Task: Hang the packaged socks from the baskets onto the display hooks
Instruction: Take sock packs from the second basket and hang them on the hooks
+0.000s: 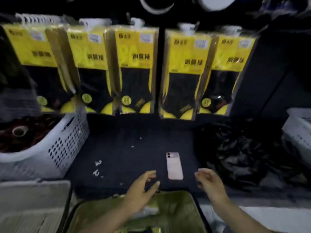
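- The left hand (pixel 141 189) hovers with its fingers (pixel 151 174) loosely bent and spread apart, thumb set off from the rest, holding nothing.
- The right hand (pixel 210 182) is level with it, its fingers also relaxed, slightly curled and apart, with nothing in them.
- A pink phone (pixel 174 165) lies face down on the dark shelf top (pixel 134 148), between the two sets of fingertips and just beyond them, touching neither.
- The packaged socks (pixel 134 69), yellow cards over black socks, hang in five stacks in a row well beyond the fingertips.
- Below the left palm is a yellow-green bin (pixel 178 214); its contents are too blurred to tell.
- Out past the left hand's fingers stands a white perforated basket (pixel 67 140) holding dark red items.
- Small white clips (pixel 98 163) lie on the shelf top between that basket and the left fingers.
- Beyond the right hand's fingers and to their outer side lies a heap of black plastic bags (pixel 239 152), with a second white basket (pixel 297 128) past it.
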Action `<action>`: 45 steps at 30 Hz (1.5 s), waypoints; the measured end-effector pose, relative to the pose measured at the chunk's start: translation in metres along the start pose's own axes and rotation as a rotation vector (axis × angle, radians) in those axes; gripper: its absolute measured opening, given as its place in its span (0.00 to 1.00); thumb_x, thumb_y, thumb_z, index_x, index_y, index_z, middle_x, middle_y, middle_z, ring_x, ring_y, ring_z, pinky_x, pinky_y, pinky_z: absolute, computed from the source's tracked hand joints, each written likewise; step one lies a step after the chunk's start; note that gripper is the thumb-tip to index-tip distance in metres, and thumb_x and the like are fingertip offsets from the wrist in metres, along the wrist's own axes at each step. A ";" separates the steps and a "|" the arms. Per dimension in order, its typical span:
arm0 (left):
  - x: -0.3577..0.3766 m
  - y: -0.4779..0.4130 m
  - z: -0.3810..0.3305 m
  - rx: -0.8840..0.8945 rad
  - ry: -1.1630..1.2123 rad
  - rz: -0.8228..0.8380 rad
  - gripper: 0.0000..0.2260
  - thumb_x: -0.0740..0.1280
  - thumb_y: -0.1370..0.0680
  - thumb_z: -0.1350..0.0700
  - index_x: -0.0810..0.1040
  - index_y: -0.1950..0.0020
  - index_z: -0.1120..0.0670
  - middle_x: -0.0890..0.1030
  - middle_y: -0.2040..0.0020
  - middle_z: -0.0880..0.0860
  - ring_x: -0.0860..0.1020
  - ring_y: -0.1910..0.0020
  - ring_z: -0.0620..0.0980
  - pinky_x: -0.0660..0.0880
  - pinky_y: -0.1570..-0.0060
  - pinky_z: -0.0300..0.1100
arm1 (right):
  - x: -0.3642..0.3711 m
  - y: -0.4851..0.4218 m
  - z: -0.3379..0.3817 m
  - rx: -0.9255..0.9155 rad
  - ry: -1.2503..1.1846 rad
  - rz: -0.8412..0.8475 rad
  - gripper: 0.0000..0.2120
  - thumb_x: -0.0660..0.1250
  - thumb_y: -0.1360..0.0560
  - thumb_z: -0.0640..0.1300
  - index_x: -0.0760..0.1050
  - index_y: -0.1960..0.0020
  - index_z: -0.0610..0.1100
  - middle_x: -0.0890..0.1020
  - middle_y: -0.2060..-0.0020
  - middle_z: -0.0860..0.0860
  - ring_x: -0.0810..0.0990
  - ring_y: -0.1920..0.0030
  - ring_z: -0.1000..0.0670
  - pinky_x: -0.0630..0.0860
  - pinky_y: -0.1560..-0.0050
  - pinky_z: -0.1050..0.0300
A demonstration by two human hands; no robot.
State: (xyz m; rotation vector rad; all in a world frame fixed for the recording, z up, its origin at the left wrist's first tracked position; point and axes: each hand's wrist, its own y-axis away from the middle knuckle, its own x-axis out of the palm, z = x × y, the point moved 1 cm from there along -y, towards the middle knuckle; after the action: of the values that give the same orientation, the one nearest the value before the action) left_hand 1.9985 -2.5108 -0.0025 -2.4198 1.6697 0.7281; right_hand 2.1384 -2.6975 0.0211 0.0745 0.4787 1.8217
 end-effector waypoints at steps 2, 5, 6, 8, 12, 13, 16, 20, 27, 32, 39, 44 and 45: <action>0.000 0.029 0.059 -0.099 -0.026 -0.017 0.11 0.66 0.22 0.53 0.72 0.39 0.46 0.79 0.44 0.44 0.76 0.41 0.43 0.70 0.44 0.30 | 0.026 0.011 -0.050 0.133 0.120 0.127 0.13 0.67 0.25 0.33 0.74 0.41 0.31 0.79 0.50 0.38 0.76 0.50 0.44 0.73 0.52 0.55; 0.000 0.070 0.139 -0.286 -0.068 -0.069 0.08 0.67 0.23 0.61 0.78 0.46 0.50 0.82 0.46 0.54 0.79 0.51 0.37 0.74 0.49 0.35 | 0.062 0.027 -0.118 0.368 0.287 0.306 0.15 0.69 0.24 0.39 0.75 0.39 0.35 0.79 0.42 0.38 0.78 0.41 0.41 0.73 0.44 0.51; 0.000 0.081 0.161 -0.367 -0.015 -0.089 0.08 0.67 0.23 0.63 0.78 0.48 0.51 0.82 0.46 0.57 0.79 0.56 0.35 0.74 0.53 0.32 | 0.070 0.031 -0.137 0.425 0.319 0.331 0.16 0.69 0.24 0.40 0.75 0.39 0.35 0.79 0.42 0.37 0.78 0.42 0.41 0.73 0.45 0.51; 0.006 0.105 0.198 -0.546 0.066 -0.081 0.11 0.66 0.22 0.59 0.76 0.40 0.55 0.79 0.43 0.57 0.80 0.52 0.41 0.72 0.52 0.31 | 0.080 0.038 -0.171 0.496 0.357 0.340 0.16 0.69 0.25 0.38 0.74 0.39 0.33 0.79 0.42 0.36 0.77 0.48 0.43 0.72 0.54 0.54; 0.015 0.138 0.245 -0.664 0.067 0.044 0.19 0.67 0.23 0.60 0.70 0.33 0.57 0.79 0.46 0.54 0.78 0.43 0.59 0.75 0.45 0.46 | 0.083 0.044 -0.227 0.605 0.377 0.356 0.09 0.69 0.27 0.32 0.74 0.47 0.35 0.78 0.51 0.37 0.78 0.55 0.42 0.71 0.60 0.56; 0.017 0.142 0.248 -0.663 0.073 0.066 0.19 0.68 0.23 0.62 0.70 0.34 0.56 0.80 0.49 0.53 0.79 0.47 0.57 0.77 0.49 0.45 | 0.083 0.044 -0.239 0.607 0.369 0.362 0.09 0.69 0.28 0.30 0.75 0.48 0.34 0.78 0.53 0.38 0.77 0.59 0.44 0.73 0.61 0.57; 0.020 0.141 0.256 -0.664 0.097 0.062 0.14 0.68 0.23 0.60 0.72 0.38 0.55 0.80 0.46 0.54 0.78 0.46 0.53 0.77 0.46 0.49 | 0.086 0.041 -0.265 0.509 0.394 0.429 0.14 0.68 0.29 0.26 0.76 0.44 0.30 0.80 0.48 0.38 0.79 0.56 0.46 0.78 0.56 0.60; 0.028 0.138 0.262 -0.666 0.100 0.062 0.19 0.66 0.22 0.62 0.68 0.32 0.57 0.78 0.42 0.57 0.76 0.42 0.58 0.74 0.40 0.54 | 0.093 0.042 -0.288 0.521 0.510 0.484 0.20 0.71 0.27 0.36 0.75 0.36 0.40 0.79 0.42 0.41 0.76 0.39 0.41 0.73 0.37 0.46; 0.037 0.143 0.268 -0.703 0.054 0.028 0.14 0.66 0.23 0.61 0.73 0.37 0.56 0.80 0.48 0.52 0.78 0.44 0.52 0.77 0.44 0.49 | 0.091 0.042 -0.306 0.555 0.678 0.532 0.21 0.74 0.31 0.35 0.76 0.39 0.38 0.80 0.43 0.39 0.79 0.41 0.42 0.75 0.41 0.50; 0.031 0.139 0.262 -0.715 0.148 0.052 0.09 0.65 0.22 0.63 0.77 0.44 0.54 0.80 0.47 0.54 0.77 0.43 0.54 0.75 0.43 0.48 | 0.083 0.043 -0.294 0.523 0.518 0.555 0.16 0.76 0.31 0.41 0.77 0.45 0.45 0.82 0.46 0.43 0.80 0.48 0.46 0.76 0.50 0.54; 0.014 0.117 0.235 -0.804 0.396 -0.249 0.20 0.72 0.28 0.67 0.73 0.38 0.66 0.80 0.43 0.64 0.79 0.46 0.58 0.76 0.52 0.44 | 0.098 0.043 -0.198 0.485 0.060 0.575 0.12 0.70 0.28 0.36 0.75 0.46 0.43 0.82 0.52 0.44 0.80 0.55 0.44 0.77 0.59 0.51; -0.021 0.104 0.194 -0.683 0.370 -0.141 0.21 0.77 0.31 0.56 0.74 0.41 0.53 0.79 0.43 0.49 0.80 0.50 0.47 0.76 0.47 0.39 | 0.080 0.057 -0.128 0.231 0.099 0.536 0.12 0.69 0.27 0.35 0.78 0.44 0.41 0.83 0.53 0.46 0.81 0.56 0.49 0.77 0.59 0.61; -0.028 0.100 0.182 -0.631 0.378 -0.130 0.26 0.77 0.31 0.56 0.73 0.36 0.51 0.78 0.43 0.48 0.81 0.51 0.43 0.75 0.48 0.35 | 0.075 0.058 -0.113 0.187 0.096 0.521 0.11 0.69 0.27 0.36 0.78 0.44 0.41 0.84 0.54 0.46 0.81 0.56 0.49 0.77 0.61 0.61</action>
State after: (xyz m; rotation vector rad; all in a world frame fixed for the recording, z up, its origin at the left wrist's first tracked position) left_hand 1.8424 -2.4615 -0.1324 -3.2422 1.5382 0.9353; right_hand 2.0296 -2.6726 -0.0757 0.2612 0.7490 2.2912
